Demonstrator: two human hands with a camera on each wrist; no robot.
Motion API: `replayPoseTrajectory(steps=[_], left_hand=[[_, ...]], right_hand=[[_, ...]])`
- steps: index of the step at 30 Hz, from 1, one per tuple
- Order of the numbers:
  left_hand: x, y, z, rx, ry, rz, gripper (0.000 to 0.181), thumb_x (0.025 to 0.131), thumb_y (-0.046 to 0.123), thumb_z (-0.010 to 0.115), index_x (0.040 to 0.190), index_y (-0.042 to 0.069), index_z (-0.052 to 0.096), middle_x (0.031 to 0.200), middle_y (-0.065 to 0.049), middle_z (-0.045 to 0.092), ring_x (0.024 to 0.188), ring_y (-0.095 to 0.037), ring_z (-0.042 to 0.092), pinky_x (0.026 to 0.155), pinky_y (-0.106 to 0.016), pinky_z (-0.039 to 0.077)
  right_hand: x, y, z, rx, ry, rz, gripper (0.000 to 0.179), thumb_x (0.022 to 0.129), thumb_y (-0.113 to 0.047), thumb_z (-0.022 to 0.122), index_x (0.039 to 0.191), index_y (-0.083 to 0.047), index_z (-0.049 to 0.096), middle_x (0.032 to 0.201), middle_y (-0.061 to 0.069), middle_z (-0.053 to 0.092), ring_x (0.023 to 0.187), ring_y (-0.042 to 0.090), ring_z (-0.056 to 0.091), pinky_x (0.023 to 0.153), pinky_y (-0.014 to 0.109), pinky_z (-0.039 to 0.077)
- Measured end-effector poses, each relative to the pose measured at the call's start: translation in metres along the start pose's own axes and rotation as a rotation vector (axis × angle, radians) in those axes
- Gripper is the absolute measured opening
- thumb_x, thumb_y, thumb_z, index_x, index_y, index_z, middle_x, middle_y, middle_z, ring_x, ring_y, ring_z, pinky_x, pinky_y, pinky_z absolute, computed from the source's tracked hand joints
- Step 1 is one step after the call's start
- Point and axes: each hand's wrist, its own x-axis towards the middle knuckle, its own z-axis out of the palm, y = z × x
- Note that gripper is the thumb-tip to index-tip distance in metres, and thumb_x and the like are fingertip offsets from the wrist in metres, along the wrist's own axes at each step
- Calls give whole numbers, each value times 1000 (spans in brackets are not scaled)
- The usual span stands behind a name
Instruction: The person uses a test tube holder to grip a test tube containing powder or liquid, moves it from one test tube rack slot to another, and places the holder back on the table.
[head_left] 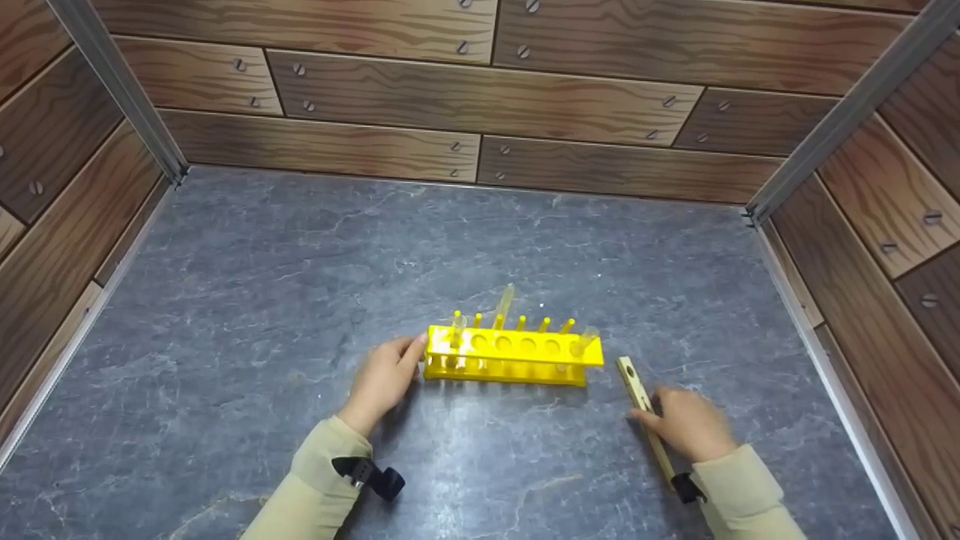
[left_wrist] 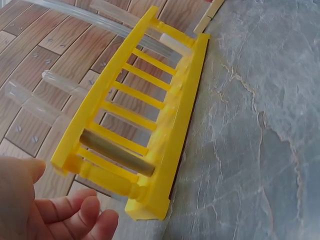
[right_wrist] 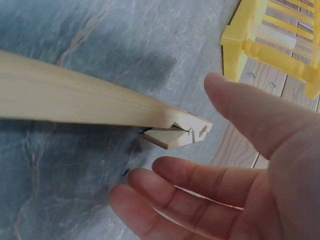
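A yellow test tube rack (head_left: 517, 357) stands upright on the grey surface. One clear test tube (head_left: 458, 322) stands in its left end hole, with dark contents low down in the left wrist view. Another tube (head_left: 589, 337), with whitish contents, is in the right end hole. A third tube (head_left: 508, 298) tilts up behind, over the pegs. My left hand (head_left: 382, 379) is at the rack's left end, fingers loosely bent; contact is unclear. Beside my right hand (head_left: 691, 421) lies a wooden test tube holder (head_left: 637, 388); thumb and fingers are spread around it, apart from it in the right wrist view.
Wood-patterned walls (head_left: 480, 97) enclose the grey marbled surface (head_left: 337, 247) at the back and both sides. Metal strips run along the corners. A black wrist camera (head_left: 388, 482) sits on the left sleeve, another (head_left: 685, 488) on the right.
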Motion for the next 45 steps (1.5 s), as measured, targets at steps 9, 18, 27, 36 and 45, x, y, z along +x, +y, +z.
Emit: replayPoseTrajectory(steps=[9,18,27,36,45], left_hand=[[4,2,4,-49,-16,6,47,98,45,41,80,8,64,58,0,53,53,-15,45,55,-30,38],[7,2,11,-204,-35,11,47,97,41,45,71,4,59,63,-8,57,51,-13,43,50,-25,36],[11,2,15,-338,-70,13,45,98,33,47,77,-4,64,57,-1,54,63,-31,59,56,-25,42],[11,2,17,-421,-91,7,45,98,31,48,75,-5,62,52,2,49,60,-31,61,60,-33,48],[11,2,19,-452,-83,-10,43,98,28,49,73,-5,61,51,2,48,56,-25,59,58,-32,48]], right_hand=[[8,1,3,30,10,8,37,88,-40,62,74,-6,57,60,3,49,50,17,46,43,30,37],[14,2,10,40,20,-26,31,88,-34,63,75,-7,54,60,4,48,51,17,46,45,31,38],[12,1,8,47,30,-39,25,90,-28,62,79,-6,58,60,3,47,51,17,45,45,31,38],[9,4,8,87,107,-45,20,90,-20,63,87,0,62,62,3,51,52,16,45,47,31,39],[10,6,11,101,170,-22,23,90,-20,63,93,3,64,62,3,51,52,16,44,47,31,36]])
